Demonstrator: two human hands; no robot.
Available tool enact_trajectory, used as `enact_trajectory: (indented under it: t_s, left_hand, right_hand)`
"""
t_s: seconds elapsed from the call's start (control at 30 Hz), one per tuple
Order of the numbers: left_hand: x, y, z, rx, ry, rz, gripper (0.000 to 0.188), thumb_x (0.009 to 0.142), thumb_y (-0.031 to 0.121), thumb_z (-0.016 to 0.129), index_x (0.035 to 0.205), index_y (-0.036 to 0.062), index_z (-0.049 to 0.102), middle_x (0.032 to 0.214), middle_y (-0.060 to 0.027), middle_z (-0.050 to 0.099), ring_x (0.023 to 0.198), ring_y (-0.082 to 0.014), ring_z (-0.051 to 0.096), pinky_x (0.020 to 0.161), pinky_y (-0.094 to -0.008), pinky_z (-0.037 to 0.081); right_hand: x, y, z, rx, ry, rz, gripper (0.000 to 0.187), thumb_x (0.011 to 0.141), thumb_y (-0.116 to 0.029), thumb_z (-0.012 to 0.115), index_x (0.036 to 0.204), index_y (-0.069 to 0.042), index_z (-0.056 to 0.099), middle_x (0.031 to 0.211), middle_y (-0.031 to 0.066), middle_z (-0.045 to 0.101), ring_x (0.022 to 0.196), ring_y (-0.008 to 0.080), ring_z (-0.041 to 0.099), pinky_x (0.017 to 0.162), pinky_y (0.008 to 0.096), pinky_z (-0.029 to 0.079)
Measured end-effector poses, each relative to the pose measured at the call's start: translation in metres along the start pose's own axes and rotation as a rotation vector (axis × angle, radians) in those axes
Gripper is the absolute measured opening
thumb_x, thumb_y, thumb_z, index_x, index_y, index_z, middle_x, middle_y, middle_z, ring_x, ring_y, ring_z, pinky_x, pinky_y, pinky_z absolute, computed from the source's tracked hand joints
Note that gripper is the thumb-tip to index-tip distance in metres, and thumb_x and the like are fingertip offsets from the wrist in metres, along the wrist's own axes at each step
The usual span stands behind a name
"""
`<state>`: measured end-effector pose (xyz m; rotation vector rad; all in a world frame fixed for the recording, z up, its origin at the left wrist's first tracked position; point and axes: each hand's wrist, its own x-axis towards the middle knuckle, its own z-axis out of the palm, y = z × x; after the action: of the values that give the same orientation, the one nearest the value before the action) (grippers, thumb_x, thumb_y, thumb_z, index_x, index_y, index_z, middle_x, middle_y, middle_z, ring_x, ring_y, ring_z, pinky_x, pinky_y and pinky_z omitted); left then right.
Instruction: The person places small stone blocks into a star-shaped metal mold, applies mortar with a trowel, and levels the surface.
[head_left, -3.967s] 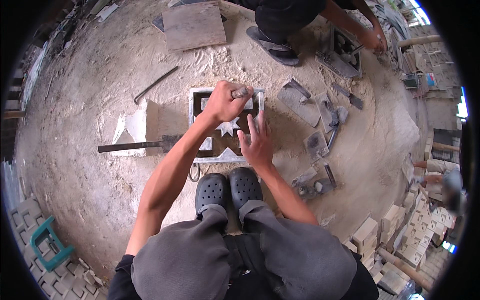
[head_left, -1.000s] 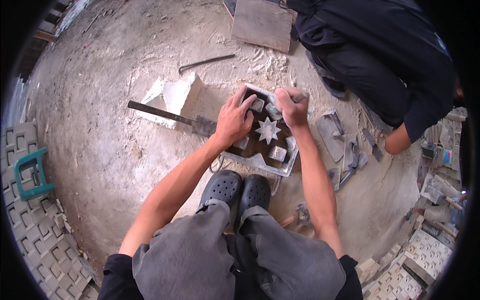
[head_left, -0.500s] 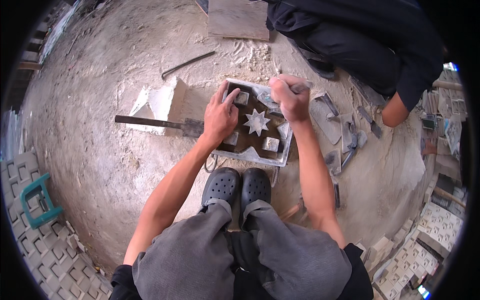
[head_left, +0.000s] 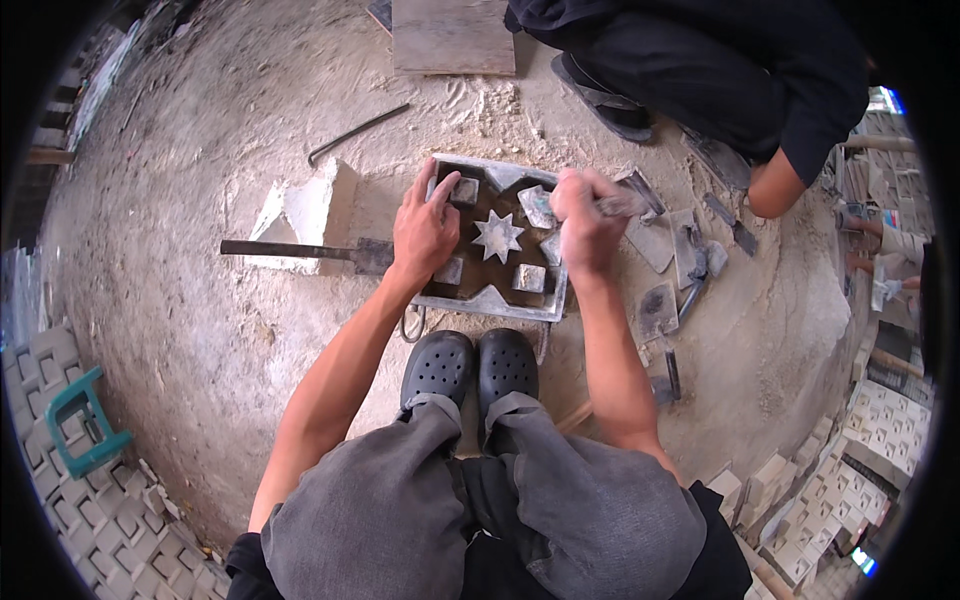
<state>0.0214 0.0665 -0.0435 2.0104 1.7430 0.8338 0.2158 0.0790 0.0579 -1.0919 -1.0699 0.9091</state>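
while the rectangular mould stands with its raised shapes bare and the dark channels between them unfilled (judging by looks alone, its pieces are in place and the filling is not), a pale, dusty floor strewn with crumbs spreads beneath the whole workplace. at the upper right, a co-worker in dark clothes crouches. pale patterned blocks are stacked at the lower right, with more at the lower left near a teal stool. a flat board lies at the top. the mould lies on the floor just beyond the wearer's dark clogs. left of it is a cream block with a long-handled tool across it; to the right lie flat hand tools. the left hand has a wide grip, fingers spread over the left rim, holding nothing visible. the right hand, at the right rim, is closed around a blurred greyish thing (its kind cannot be told). inside sit an eight-pointed star and smaller corner pieces.
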Motion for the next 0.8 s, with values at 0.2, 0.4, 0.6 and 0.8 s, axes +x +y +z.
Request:
enact_trajectory:
  t_s: [0.2, 0.4, 0.6, 0.8]
  left_hand:
    - [0.000, 0.004, 0.003, -0.058, -0.082, -0.054, 0.049, 0.087, 0.011, 0.055, 0.136, 0.0168, 0.056, 0.153, -0.0150, 0.037, 0.137, -0.0364, 0.041, 0.111, -0.0441, 0.037]
    - [0.001, 0.000, 0.001, 0.000, -0.010, -0.010, 0.047, 0.086, 0.011, 0.055, 0.132, 0.0145, 0.059, 0.151, -0.0163, 0.040, 0.130, -0.0373, 0.047, 0.105, -0.0447, 0.042]
    - [0.001, 0.004, 0.004, -0.003, -0.005, -0.003, 0.046, 0.085, 0.012, 0.055, 0.131, 0.0141, 0.061, 0.151, -0.0163, 0.041, 0.127, -0.0369, 0.050, 0.103, -0.0447, 0.044]
    - [0.000, -0.002, 0.000, 0.006, -0.001, -0.004, 0.046, 0.085, 0.012, 0.055, 0.131, 0.0146, 0.060, 0.151, -0.0158, 0.040, 0.127, -0.0370, 0.050, 0.102, -0.0452, 0.045]
  right_hand:
    - [-0.012, 0.040, -0.011, -0.212, -0.267, 0.040, 0.041, 0.087, -0.011, 0.063, 0.055, -0.005, 0.039, 0.052, -0.0055, 0.038, 0.051, 0.0050, 0.036, 0.047, 0.0284, 0.027]
    - [0.002, -0.017, -0.039, 0.132, -0.255, 0.111, 0.040, 0.087, -0.013, 0.062, 0.052, -0.008, 0.042, 0.053, -0.0058, 0.043, 0.049, 0.0044, 0.034, 0.046, 0.0284, 0.025]
    - [-0.006, 0.057, -0.048, 0.098, -0.226, 0.254, 0.041, 0.087, -0.015, 0.063, 0.052, -0.009, 0.042, 0.052, -0.0060, 0.041, 0.048, 0.0041, 0.033, 0.045, 0.0275, 0.024]
    - [0.012, -0.006, -0.040, 0.024, -0.422, 0.067, 0.039, 0.089, -0.013, 0.058, 0.055, -0.006, 0.040, 0.052, -0.0036, 0.039, 0.047, 0.0084, 0.034, 0.047, 0.0292, 0.027]
